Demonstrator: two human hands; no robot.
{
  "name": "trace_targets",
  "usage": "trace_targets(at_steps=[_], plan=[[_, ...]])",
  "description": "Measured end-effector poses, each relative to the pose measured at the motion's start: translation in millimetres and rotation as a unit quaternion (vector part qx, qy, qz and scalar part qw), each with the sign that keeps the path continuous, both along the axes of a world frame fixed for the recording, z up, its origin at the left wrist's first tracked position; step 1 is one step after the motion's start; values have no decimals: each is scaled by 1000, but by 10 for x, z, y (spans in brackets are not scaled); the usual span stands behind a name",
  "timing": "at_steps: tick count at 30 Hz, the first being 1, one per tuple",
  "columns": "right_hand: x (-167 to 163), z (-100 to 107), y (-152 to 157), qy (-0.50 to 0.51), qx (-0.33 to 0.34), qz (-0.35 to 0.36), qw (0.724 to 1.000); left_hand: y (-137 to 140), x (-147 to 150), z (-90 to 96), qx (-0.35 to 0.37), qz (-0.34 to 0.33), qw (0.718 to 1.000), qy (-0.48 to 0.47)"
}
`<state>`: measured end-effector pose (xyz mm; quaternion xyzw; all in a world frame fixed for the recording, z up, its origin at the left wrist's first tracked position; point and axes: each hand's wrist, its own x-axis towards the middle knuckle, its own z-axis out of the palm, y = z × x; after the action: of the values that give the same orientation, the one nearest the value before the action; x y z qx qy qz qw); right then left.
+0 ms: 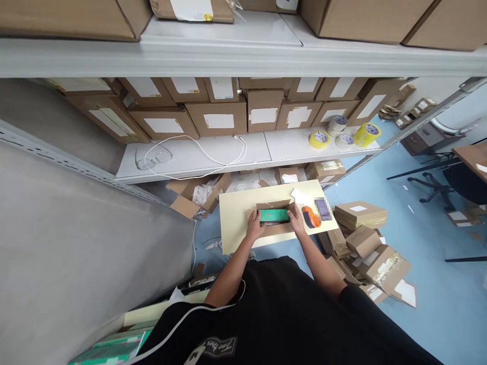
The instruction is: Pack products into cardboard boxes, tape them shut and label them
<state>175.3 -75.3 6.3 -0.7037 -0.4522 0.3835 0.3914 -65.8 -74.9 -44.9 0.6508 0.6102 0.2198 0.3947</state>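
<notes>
On a small cream table point(236, 203), an open cardboard box point(279, 230) lies with its flaps spread. A long green box point(274, 215) sits in its opening. My left hand point(255, 226) grips the left end of the green box, fingers bent at its edge. At the opposite end my right hand point(296, 222) grips it in the same way. The undersides of both hands are hidden. Just right of my right hand lies an orange tape dispenser point(311, 217). Behind it is a white paper point(300, 196), and beside it a blurred-out purple item point(323, 208).
Shelving point(243, 152) stands ahead, holding labelled cartons point(218, 119), eyeglasses point(154, 159), a white cable point(198, 144) and tape rolls point(367, 134). An open carton point(201, 195) is left of the table. Cartons point(384, 263) pile up on the floor at right. A grey wall point(95, 228) borders the left.
</notes>
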Motion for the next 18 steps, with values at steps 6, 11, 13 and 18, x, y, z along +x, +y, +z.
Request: trace_targets(at_steps=[6, 11, 13, 18], plan=[[-46, 47, -269, 12, 1, 14, 1000, -237, 26, -79, -17, -60, 996, 64], [7, 99, -452, -24, 19, 80, 996, -329, 144, -49, 18, -24, 996, 89], [97, 133, -488, -32, 30, 110, 993, -362, 219, -21, 28, 7, 995, 93], [441, 209, -525, -68, 86, 184, 977, -604, 482, 103, 57, 45, 989, 131]])
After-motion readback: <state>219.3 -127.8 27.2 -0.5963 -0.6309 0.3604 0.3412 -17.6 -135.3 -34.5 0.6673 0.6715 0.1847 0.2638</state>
